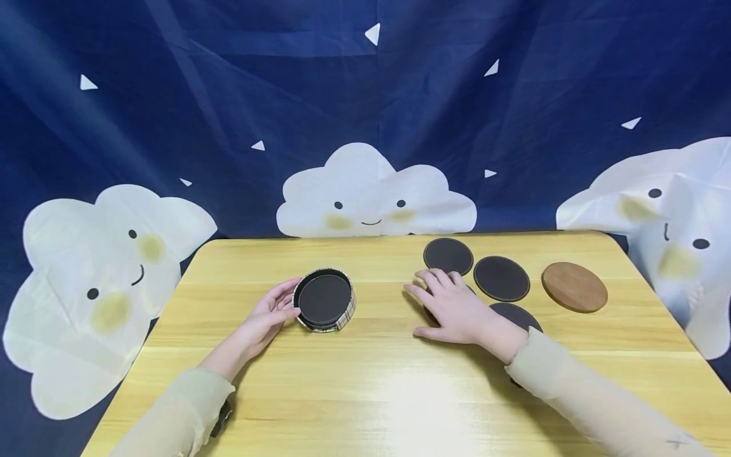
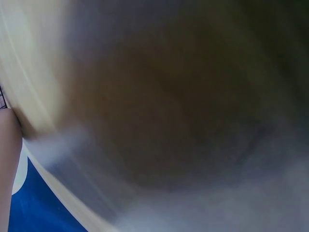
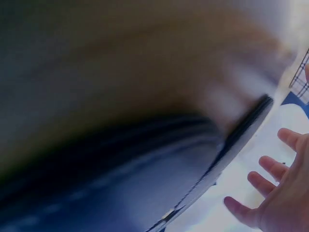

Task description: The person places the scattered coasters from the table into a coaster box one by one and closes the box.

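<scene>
In the head view my left hand [image 1: 268, 320] grips the left side of a round coaster holder [image 1: 346, 312] with a plaid outer wall, thumb at the near rim and fingers behind. Inside the holder lies a dark round coaster [image 1: 325, 299]. My right hand [image 1: 459, 312] is spread palm down over another dark coaster [image 1: 431, 315], which it mostly hides. The right wrist view shows the fingers [image 3: 273, 169] apart and fairly straight, with a blurred stitched coaster edge close to the camera. The left wrist view is mostly blur, with part of the left hand [image 2: 8, 159] at its edge.
Behind the right hand lie two dark coasters, one at the table's back [image 1: 448, 256] and one right of it [image 1: 502, 278]. A third dark coaster [image 1: 516, 315] is partly under the wrist. Farther right sits a brown disc [image 1: 574, 287] on the wooden table [image 1: 320, 393].
</scene>
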### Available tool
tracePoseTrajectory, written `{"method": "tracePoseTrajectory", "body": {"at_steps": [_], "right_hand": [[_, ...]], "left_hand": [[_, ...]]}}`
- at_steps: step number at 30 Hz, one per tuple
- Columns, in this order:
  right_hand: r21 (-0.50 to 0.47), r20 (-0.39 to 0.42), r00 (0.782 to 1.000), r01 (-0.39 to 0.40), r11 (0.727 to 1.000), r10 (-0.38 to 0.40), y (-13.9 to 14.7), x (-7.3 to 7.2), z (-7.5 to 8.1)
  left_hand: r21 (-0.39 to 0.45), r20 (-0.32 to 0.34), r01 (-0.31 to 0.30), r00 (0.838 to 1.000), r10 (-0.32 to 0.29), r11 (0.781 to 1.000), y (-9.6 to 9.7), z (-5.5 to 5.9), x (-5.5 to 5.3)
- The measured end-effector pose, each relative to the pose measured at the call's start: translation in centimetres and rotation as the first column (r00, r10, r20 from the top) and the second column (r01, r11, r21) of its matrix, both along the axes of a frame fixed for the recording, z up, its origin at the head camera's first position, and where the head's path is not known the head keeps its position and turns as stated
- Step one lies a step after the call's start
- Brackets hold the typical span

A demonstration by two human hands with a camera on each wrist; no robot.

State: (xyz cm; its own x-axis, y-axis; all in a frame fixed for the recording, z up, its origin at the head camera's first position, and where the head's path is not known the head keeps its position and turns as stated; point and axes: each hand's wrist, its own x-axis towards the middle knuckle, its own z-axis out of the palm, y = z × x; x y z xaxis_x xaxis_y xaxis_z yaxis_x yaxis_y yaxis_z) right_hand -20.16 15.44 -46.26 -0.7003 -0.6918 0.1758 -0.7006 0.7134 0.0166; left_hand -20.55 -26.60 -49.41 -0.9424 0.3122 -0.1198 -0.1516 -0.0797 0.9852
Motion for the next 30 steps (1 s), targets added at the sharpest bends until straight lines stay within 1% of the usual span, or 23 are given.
{"method": "tracePoseTrajectory", "body": {"at_steps": [4, 7, 14, 18, 30], "right_hand": [[0.005, 0.034, 0.998, 0.043, 0.999, -0.043, 1.0, 0.2, -0.3], [-0.008, 0.050, 0.997, 0.060, 0.998, -0.060, 1.7, 0.3, -0.2], [0.010, 0.114, 0.988, 0.103, 0.995, -0.103, 2.8, 0.4, -0.3], [0.016, 0.140, 0.984, 0.108, 0.994, -0.109, 3.1, 0.5, -0.4], [-0.010, 0.162, 0.982, 0.101, 0.995, -0.098, 3.1, 0.4, -0.2]], "left_hand": [[-0.014, 0.013, -0.002, 1.000, 0.002, 1.000, 0.1, 0.1, 0.0], [-0.011, 0.013, -0.005, 1.000, 0.005, 1.000, 0.1, 0.2, 0.0], [-0.002, -0.008, -0.004, 1.000, 0.004, 1.000, 0.1, 0.0, 0.0], [-0.003, -0.013, -0.005, 1.000, 0.005, 1.000, 0.0, -0.1, 0.0], [0.001, -0.013, -0.013, 1.000, 0.013, 1.000, 0.1, -0.1, -0.1]]}}
